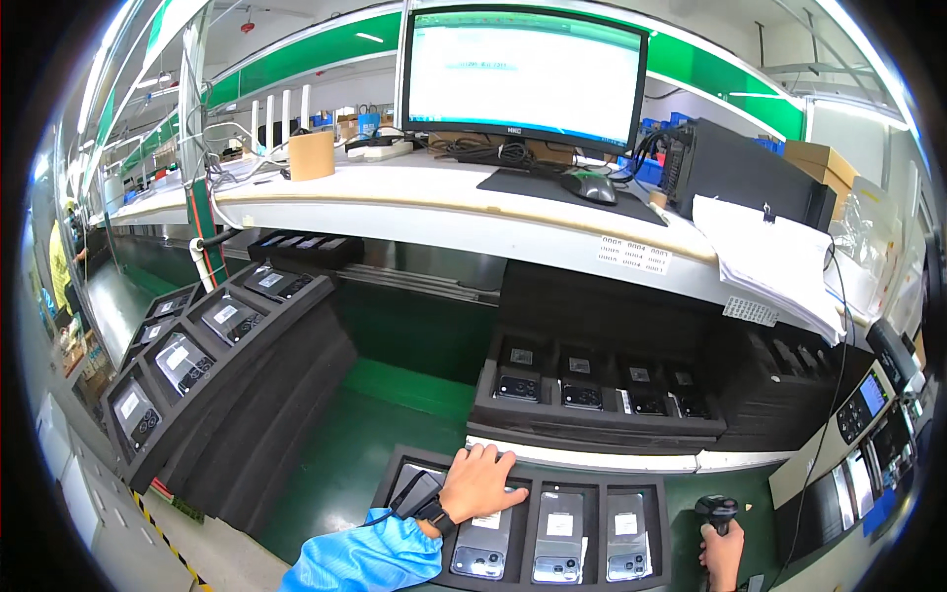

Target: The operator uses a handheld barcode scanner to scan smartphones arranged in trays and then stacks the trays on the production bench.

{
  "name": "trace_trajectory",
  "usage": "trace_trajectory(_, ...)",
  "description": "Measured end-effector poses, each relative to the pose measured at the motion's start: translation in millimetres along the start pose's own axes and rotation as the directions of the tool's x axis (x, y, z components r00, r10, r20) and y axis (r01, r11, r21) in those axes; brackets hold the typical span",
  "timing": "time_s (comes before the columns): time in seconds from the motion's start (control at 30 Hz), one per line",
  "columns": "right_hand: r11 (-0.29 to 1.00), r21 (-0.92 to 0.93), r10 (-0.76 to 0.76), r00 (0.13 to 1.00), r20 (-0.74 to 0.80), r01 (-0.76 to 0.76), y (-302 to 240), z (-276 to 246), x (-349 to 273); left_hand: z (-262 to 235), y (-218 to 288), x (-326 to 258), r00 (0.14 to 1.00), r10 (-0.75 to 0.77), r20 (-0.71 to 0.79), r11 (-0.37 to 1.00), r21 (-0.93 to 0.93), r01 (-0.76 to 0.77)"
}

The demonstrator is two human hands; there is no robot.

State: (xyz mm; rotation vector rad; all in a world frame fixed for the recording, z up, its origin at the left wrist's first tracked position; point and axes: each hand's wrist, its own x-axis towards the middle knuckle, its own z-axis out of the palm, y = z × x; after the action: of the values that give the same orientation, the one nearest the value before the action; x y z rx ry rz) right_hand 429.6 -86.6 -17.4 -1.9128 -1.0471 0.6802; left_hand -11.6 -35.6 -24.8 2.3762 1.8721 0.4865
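A black foam tray (662, 513) lies on the green bench in front of me, holding several phones with their camera ends toward me. My left hand (480, 485) rests over its left part, fingers spread, above a phone (479, 546) with a white label. The hand and wrist partly cover that phone and the leftmost phone (419, 490). Two more labelled phones, a middle one (557, 538) and a right one (627, 541), lie uncovered. Right of the tray, my right hand (724, 553) is wrapped round the handle of a black handheld barcode scanner (717, 507).
Stacked foam trays (266, 395) with phones stand at left. Another phone tray (602, 422) sits behind mine, under a shelf (473, 209). That shelf carries a monitor (523, 79), a mouse (590, 187) and hanging papers (764, 252). A device with a small screen (872, 395) stands at right.
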Motion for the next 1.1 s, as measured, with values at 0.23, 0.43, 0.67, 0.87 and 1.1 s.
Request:
trace_trajectory(0.23, 1.000, 0.014, -0.018, 0.998, 0.063, 0.017, -11.6, 10.2, 14.6, 1.9, -1.5, 1.0, 0.994, 0.057, -0.094, 0.997, -0.039, -0.061)
trace_trajectory(0.43, 1.000, -0.016, 0.015, 0.998, 0.069, -0.014, -11.0, 13.3, 18.1, -7.5, -20.5, 7.5, 0.998, 0.046, 0.044, 0.698, -0.716, -0.001)
trace_trajectory(0.67, 1.000, -0.012, -0.019, 0.995, 0.096, 0.020, 8.9, 12.8, 31.1, -4.3, -32.5, 11.2, 0.988, 0.153, 0.025, 0.576, -0.814, -0.068)
trace_trajectory(0.87, 0.999, -0.016, -0.047, 0.995, 0.089, 0.049, 18.0, 12.0, 37.5, 2.5, -35.4, 12.4, 0.984, 0.176, -0.026, 0.657, -0.742, -0.137)
trace_trajectory(1.1, 0.991, -0.085, -0.090, 0.986, 0.143, 0.103, -5.2, 2.1, 17.6, 2.3, -32.1, 11.8, 0.984, 0.169, -0.065, 0.676, -0.719, -0.163)
